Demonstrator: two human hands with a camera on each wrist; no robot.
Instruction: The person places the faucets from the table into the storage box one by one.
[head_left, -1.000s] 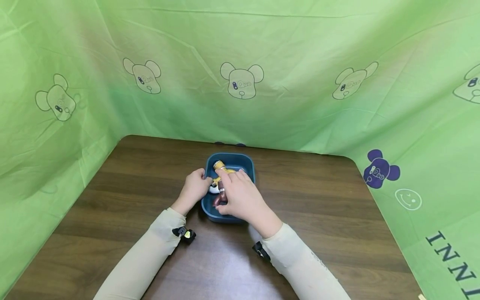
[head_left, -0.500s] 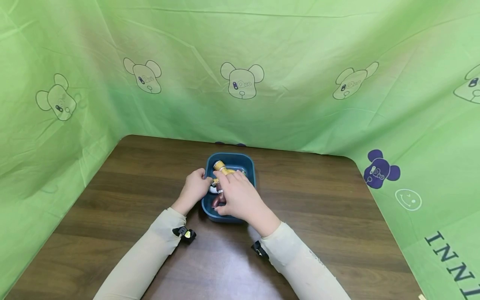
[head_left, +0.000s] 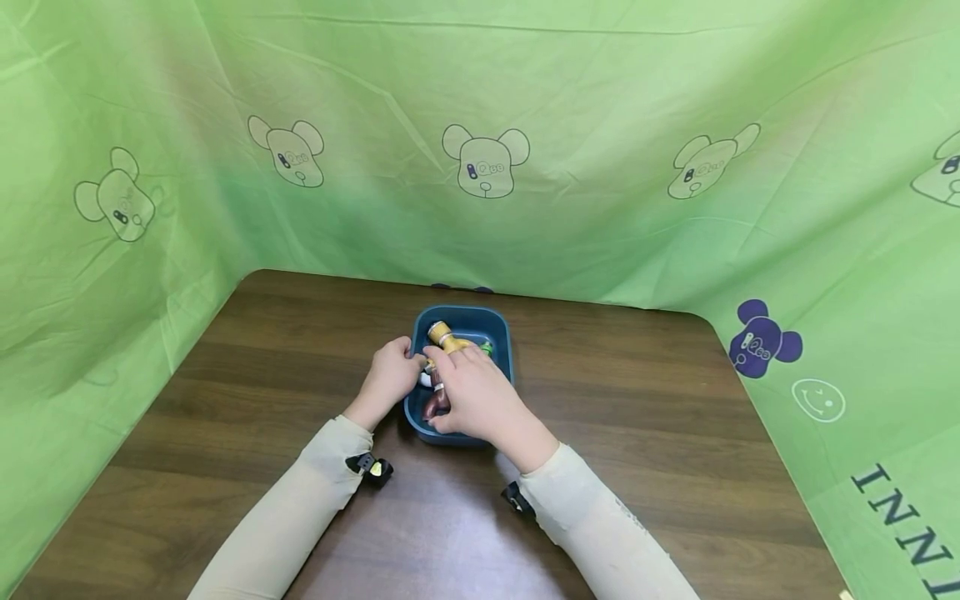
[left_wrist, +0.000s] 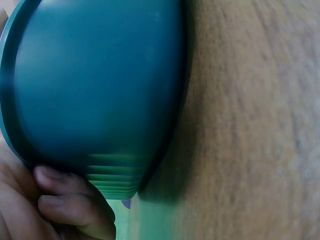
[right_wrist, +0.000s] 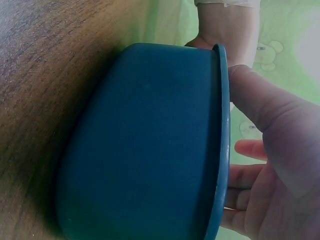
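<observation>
A blue plastic bin [head_left: 500, 329] stands on the table. My left hand [head_left: 390, 372] grips its left rim; in the left wrist view the curled fingers [left_wrist: 70, 197] lie against the outside, just under the rim. Reaching over the near right rim, my right hand [head_left: 480, 392] spreads above the bin, thumb and index finger wide apart. Under it lie a brown curved piece with a pale band [head_left: 437, 405], a yellow piece with a cylindrical end [head_left: 441, 334] and a white bit [head_left: 426, 379]. Something green [head_left: 487, 347] shows beyond the knuckles. The bin wall hides the right fingertips in the right wrist view.
The brown wooden table [head_left: 637, 417] extends around the bin on all sides. A green cloth with printed bear heads [head_left: 562, 100] hangs along its back and both sides.
My right hand has shifted slightly left and toward me over the bin. The brown piece has slid a little left with it, and the green thing has come into sight. The left hand stays at the rim.
</observation>
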